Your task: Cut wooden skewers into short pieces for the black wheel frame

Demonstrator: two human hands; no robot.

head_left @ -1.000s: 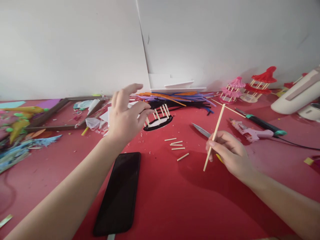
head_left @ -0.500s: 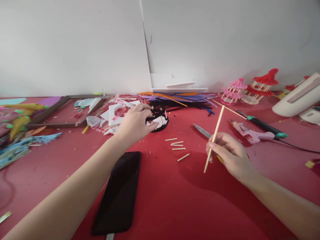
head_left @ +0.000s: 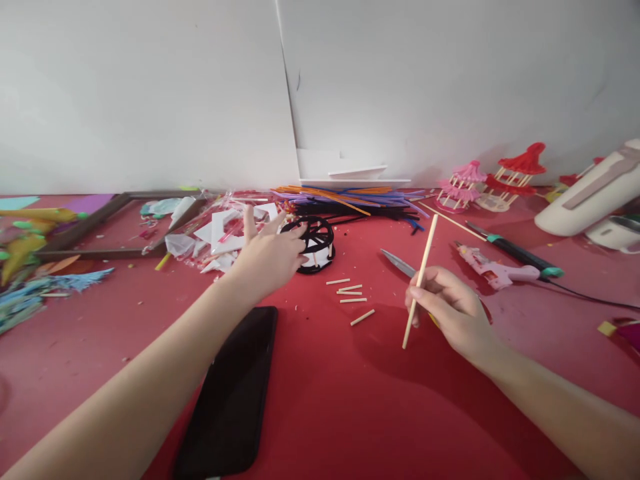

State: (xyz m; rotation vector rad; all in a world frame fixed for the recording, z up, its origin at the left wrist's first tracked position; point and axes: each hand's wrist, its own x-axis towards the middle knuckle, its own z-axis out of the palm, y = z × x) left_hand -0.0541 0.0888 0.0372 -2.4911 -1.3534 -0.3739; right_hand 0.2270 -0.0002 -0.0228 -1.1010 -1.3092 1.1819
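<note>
My left hand is open, its fingers spread at the left side of a round black spoked frame, which looks made of fuzzy pipe cleaners. Whether the fingertips touch it I cannot tell. White pieces show inside its lower part. In my right hand, a long pale wooden stick is pinched, tilted nearly upright. Scissors extend from beneath that hand, blade toward the upper left; their handles are mostly covered, so whether the hand also grips them is unclear. Several short cut sticks lie between the hands.
A black phone lies below my left forearm. Pipe cleaners are heaped at the wall, beside white scraps. To the right are a pink glue gun, a black-and-green corded tool and small pavilion models.
My left hand has spread its fingers and drawn slightly left, uncovering more of the black frame. The right hand keeps the stick in nearly the same pose. The view has shifted a little.
</note>
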